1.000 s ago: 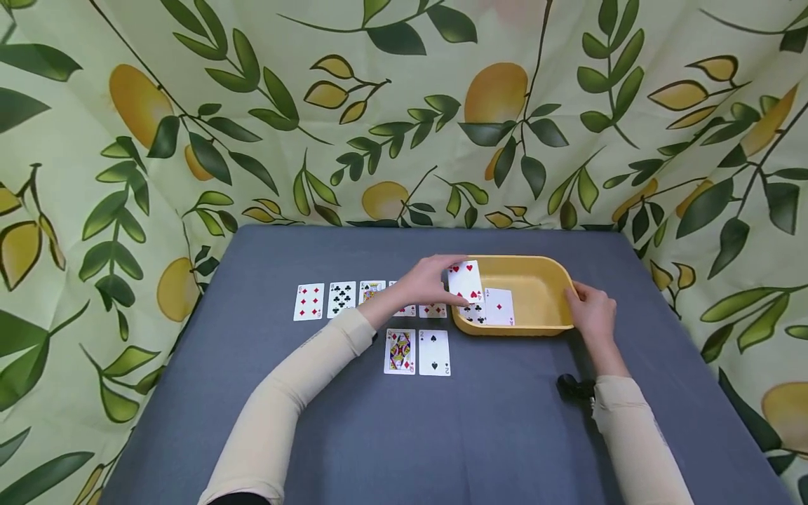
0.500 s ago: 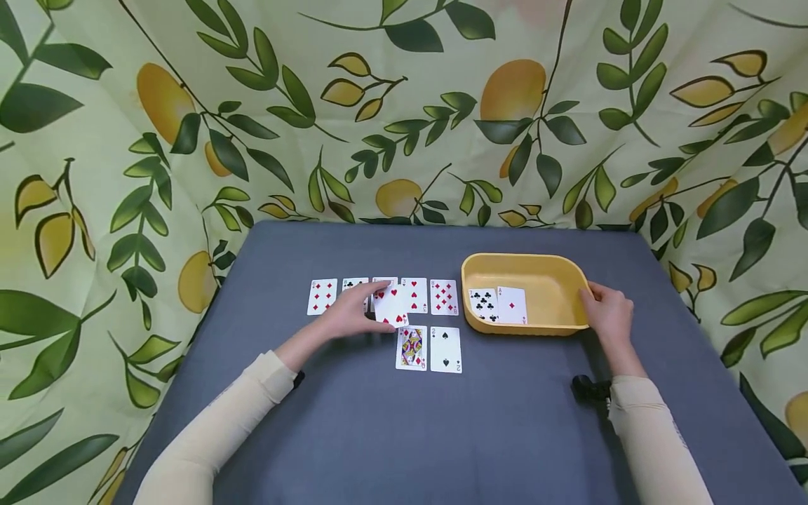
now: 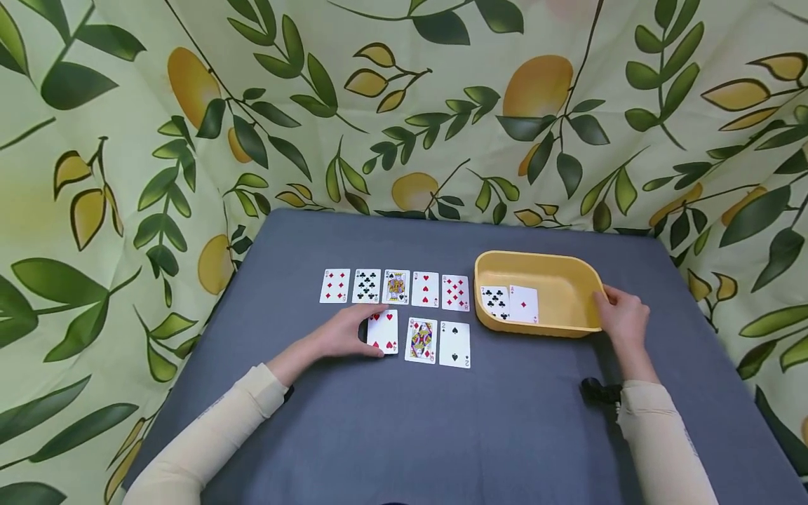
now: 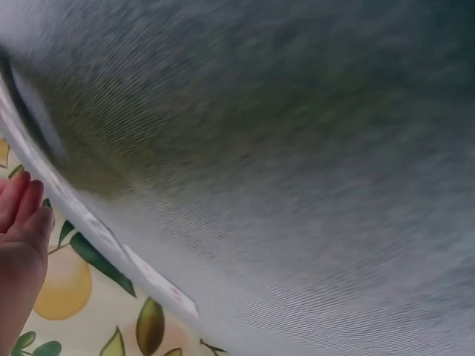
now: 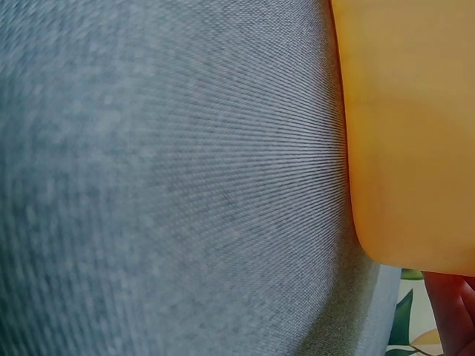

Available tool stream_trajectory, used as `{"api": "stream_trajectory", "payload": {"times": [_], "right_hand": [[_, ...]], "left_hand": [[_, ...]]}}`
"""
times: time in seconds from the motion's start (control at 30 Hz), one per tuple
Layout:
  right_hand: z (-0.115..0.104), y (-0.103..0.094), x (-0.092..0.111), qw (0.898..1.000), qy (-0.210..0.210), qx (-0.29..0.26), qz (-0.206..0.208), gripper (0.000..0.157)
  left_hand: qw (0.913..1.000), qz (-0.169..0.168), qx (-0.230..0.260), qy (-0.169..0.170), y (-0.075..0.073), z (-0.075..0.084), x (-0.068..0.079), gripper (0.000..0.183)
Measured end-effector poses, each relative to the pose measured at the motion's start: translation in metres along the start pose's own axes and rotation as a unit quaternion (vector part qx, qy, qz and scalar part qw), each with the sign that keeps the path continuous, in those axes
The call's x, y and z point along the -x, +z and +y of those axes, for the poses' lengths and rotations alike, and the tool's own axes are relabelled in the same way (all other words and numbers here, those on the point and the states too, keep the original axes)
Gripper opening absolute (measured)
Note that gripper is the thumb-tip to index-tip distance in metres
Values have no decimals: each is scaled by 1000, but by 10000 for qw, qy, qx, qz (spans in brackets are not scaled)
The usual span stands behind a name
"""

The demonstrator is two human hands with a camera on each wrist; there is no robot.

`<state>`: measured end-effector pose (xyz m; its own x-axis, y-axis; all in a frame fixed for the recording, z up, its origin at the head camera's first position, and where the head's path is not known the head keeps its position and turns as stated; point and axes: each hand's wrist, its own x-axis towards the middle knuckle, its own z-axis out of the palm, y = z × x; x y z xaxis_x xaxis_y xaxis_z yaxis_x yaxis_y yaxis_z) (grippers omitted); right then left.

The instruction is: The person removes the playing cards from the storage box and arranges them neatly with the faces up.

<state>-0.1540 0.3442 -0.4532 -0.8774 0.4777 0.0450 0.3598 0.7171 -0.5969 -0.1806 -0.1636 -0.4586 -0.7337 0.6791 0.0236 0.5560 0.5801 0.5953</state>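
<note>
My left hand [image 3: 344, 331] pinches a hearts playing card [image 3: 383, 332] by its upper and lower edges, thumb at the near side. The card is low over the table, left of the queen of diamonds [image 3: 421, 341] and below the king [image 3: 396, 287]. My right hand [image 3: 623, 317] grips the right end of a yellow tray [image 3: 571, 330]. Inside the tray, a clubs card [image 3: 495, 302] and an ace of diamonds [image 3: 523, 304] lie side by side at the left. In the right wrist view the tray's wall [image 5: 415, 148] fills the right side.
Several face-up cards form an upper row, from a diamonds card [image 3: 335, 286] at the left to another diamonds card [image 3: 455, 292] beside the tray. The two of spades [image 3: 455, 345] lies right of the queen. A leaf-patterned cloth [image 3: 454, 119] hangs behind the grey-blue table [image 3: 442, 435].
My left hand has carried the hearts card leftward from above the tray, over the upper row, and down to the left of the queen. The right hand keeps its grip on the tray.
</note>
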Motion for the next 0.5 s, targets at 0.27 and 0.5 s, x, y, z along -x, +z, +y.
{"api": "stream_trajectory", "payload": {"times": [0.27,0.5], "right_hand": [[1,-2,-2,10000,-32,21,1,46],[2,0,-1,9999,92,-48,-47,47]], "left_hand": [[9995,-243,-72,185,8,-5,0,84],[9991,-314,-51,292,11,-6,-4,82]]}}
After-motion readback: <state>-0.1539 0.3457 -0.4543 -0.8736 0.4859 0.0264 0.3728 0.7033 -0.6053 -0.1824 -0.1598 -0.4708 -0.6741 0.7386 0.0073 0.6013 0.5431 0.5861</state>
